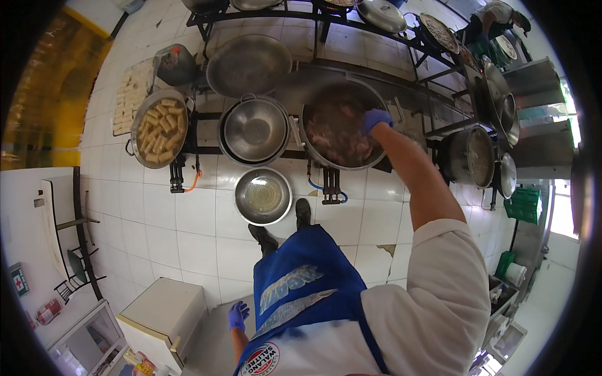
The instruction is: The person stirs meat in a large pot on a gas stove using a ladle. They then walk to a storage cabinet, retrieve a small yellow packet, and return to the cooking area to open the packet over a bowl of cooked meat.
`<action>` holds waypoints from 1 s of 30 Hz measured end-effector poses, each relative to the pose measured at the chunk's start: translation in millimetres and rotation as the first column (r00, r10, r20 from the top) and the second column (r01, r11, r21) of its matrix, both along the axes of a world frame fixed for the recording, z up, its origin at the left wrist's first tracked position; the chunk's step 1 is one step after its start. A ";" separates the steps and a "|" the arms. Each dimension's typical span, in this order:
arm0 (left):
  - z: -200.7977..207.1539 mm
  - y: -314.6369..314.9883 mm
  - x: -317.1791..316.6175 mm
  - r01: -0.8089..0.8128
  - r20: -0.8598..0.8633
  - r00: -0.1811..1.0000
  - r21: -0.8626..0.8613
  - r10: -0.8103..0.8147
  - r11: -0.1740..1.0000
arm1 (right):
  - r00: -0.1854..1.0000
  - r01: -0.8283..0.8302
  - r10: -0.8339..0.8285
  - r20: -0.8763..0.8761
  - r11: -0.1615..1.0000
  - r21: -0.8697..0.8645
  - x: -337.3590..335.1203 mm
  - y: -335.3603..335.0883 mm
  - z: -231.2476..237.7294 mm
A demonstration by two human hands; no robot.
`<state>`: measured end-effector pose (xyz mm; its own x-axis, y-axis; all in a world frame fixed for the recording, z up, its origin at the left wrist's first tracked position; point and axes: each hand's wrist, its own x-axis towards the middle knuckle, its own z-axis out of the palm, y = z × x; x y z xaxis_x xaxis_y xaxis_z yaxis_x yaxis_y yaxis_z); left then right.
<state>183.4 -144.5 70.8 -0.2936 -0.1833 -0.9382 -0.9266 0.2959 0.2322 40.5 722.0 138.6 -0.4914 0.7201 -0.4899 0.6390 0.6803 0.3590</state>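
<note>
My right hand (377, 120), in a purple glove, reaches over the right side of a large steaming pot (305, 139). Pieces of reddish-brown meat (342, 135) lie in dark liquid inside it. The fingers look closed, but whatever they hold is lost in the steam and against the dark pot. Down by my left side, clear of any cookware, hangs my left hand (238, 315), also purple-gloved, with its fingers apart and nothing in them. Left of the pot, nested metal bowls (255, 130) rest on the burner stand.
A pan of frying rolls (161, 130) sits at left beside a tray of pale rolls (128, 94). A basin with some liquid (263, 196) stands on the floor before my feet. Behind are a wide wok (249, 65) and more pots; a person (495, 19) bends at far right.
</note>
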 end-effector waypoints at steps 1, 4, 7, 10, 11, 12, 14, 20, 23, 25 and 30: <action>0.2 0.1 2.4 0.016 0.032 0.999 -0.006 -0.016 1.000 | 0.999 -0.021 0.021 -0.041 1.000 0.009 -1.4 26.3 4.3; 0.7 -3.5 9.0 0.061 0.065 0.996 -0.008 -0.061 0.998 | 0.995 -0.095 0.093 0.035 0.995 0.032 -8.0 71.3 6.8; 1.9 2.7 5.6 0.070 0.054 0.996 -0.005 -0.069 0.998 | 0.999 -0.048 0.048 -0.003 0.999 0.013 -0.2 40.7 -21.3; -1.4 11.4 -7.4 0.129 0.059 0.990 0.002 -0.129 0.992 | 0.999 -0.023 0.023 -0.037 1.000 -0.005 17.8 -1.6 -15.6; -6.2 16.0 -15.2 0.167 0.066 0.984 0.012 -0.167 0.986 | 0.995 -0.048 0.047 -0.091 0.999 -0.010 29.1 -3.6 -6.4; -12.3 19.0 -24.3 0.156 0.024 0.987 0.014 -0.156 0.988 | 0.987 -0.072 0.069 -0.146 0.997 -0.013 44.6 -1.4 3.9; -19.2 33.0 -44.7 0.167 -0.014 0.986 0.022 -0.166 0.986 | 0.967 -0.118 0.122 -0.224 0.993 0.031 77.3 2.0 11.9; -32.9 74.9 -108.7 0.320 -0.090 0.946 0.087 -0.313 0.943 | 0.917 -0.075 0.115 -0.383 0.990 0.119 137.4 -10.9 9.8; -35.1 81.7 -127.0 0.352 -0.111 0.933 0.093 -0.342 0.931 | 0.879 -0.066 0.146 -0.453 0.980 0.188 158.2 -23.8 16.7; -37.5 81.7 -132.7 0.330 -0.129 0.940 0.100 -0.317 0.938 | 0.874 -0.026 0.113 -0.472 0.982 0.188 162.9 -33.4 22.2; -50.4 56.2 -127.5 0.324 -0.091 0.945 0.109 -0.315 0.940 | 0.917 -0.004 0.067 -0.392 0.987 0.159 160.7 -52.0 57.6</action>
<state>55.9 -88.3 20.5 -0.3847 0.0444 -0.9220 -0.7679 0.5389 0.3464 201.2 670.0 196.2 -0.6485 0.7489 -0.1363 0.7265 0.6624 0.1828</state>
